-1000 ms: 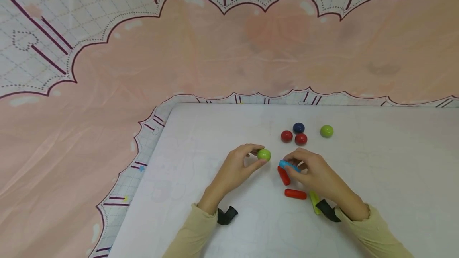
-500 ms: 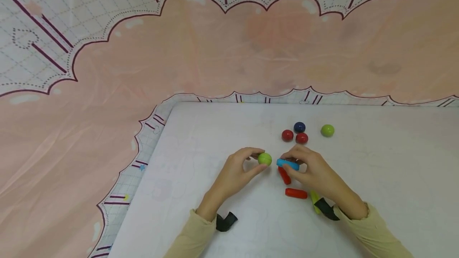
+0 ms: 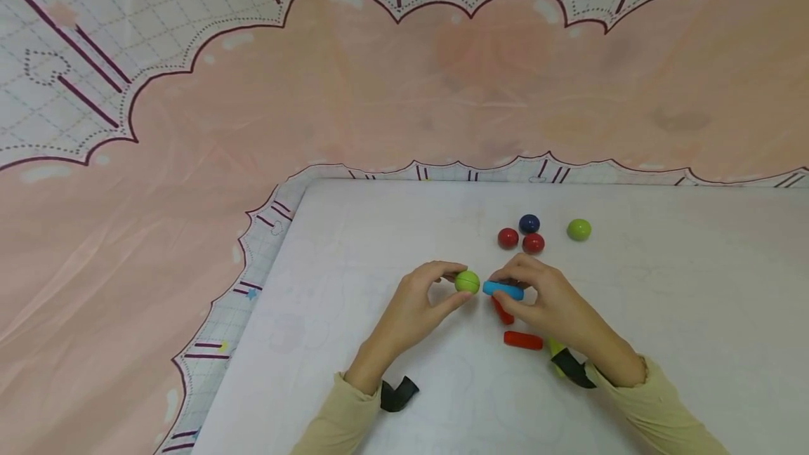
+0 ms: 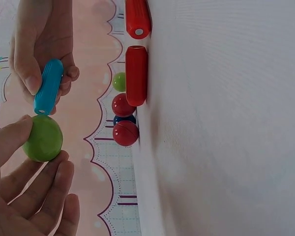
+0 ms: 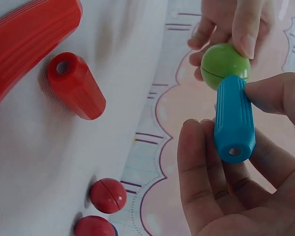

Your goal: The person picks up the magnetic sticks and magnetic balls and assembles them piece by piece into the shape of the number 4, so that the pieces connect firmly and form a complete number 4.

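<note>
My left hand (image 3: 413,304) pinches a light green ball (image 3: 467,282) between thumb and fingertips. A seam line runs round the ball. Opposite it, my right hand (image 3: 548,297) holds a ribbed blue handle-like piece (image 3: 503,291) between thumb and fingers, one end pointing at the ball. A small hole shows in the end of the blue piece (image 5: 234,142) in the right wrist view. In the head view a narrow gap lies between ball and blue piece; whether they touch cannot be told from the wrist views. Both are held above the white table (image 3: 329,251).
Below the right hand lie two red ribbed pieces (image 3: 523,340), one partly hidden. A yellow-green piece (image 3: 556,350) sits under the right wrist's black strap (image 3: 573,368). Farther back are two red balls (image 3: 508,238), a dark blue ball (image 3: 529,223) and another green ball (image 3: 579,229).
The blue piece has turned from slanted to nearly level and shifted left towards the green ball. My left hand has come slightly nearer the front, and the ball's seam now shows.
</note>
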{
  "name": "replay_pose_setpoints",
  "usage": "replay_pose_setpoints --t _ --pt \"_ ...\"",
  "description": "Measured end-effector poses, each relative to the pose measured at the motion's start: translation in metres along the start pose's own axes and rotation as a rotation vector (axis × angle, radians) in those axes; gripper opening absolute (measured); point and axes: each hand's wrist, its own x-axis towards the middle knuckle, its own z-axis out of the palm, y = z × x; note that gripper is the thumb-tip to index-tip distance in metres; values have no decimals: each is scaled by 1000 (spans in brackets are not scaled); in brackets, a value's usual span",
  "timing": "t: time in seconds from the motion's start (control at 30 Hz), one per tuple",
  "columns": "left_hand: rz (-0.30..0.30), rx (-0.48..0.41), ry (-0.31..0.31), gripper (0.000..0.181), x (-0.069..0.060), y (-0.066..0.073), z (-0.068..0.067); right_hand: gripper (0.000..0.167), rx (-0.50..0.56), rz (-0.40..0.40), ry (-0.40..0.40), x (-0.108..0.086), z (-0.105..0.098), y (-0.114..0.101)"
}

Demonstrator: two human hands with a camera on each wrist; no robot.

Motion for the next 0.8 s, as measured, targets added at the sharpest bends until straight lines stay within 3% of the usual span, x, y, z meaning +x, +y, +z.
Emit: replay_pose_setpoints --t 0.2,0.47,0.8 --pt "16 -7 -1 39 -1 2 0 18 -2 -45 12 1 1 -1" --pt "30 -1 3 40 -2 2 0 20 -20 -44 3 2 3 -1" --pt "38 -63 -34 39 -3 -1 1 20 -13 -92 13 2 5 3"
